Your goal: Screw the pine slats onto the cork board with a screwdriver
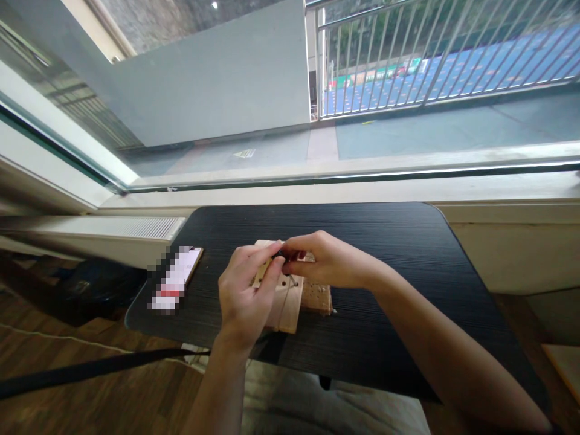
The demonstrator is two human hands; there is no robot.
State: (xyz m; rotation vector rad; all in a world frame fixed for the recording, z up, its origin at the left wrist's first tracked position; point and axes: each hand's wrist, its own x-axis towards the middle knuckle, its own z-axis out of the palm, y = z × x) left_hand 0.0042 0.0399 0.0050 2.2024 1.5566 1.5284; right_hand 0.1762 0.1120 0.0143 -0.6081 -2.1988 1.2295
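A pale wooden block (pixel 287 305) with holes and grooves lies on the black table (pixel 408 254), with a second brownish perforated piece (pixel 319 297) beside it on the right. My left hand (pixel 242 290) rests over the block's left part, thumb and forefinger pinched on a small tan piece at its top edge. My right hand (pixel 328 260) reaches in from the right, its fingertips closed on a small dark thing (pixel 281 257) just above the block. Both hands meet over the block and hide its upper end.
A phone (pixel 177 278) lies flat on the table to the left of the hands. A big window with a railing runs behind the table. A radiator (pixel 136 226) sits at the left, a dark bag (pixel 97 284) on the wooden floor below.
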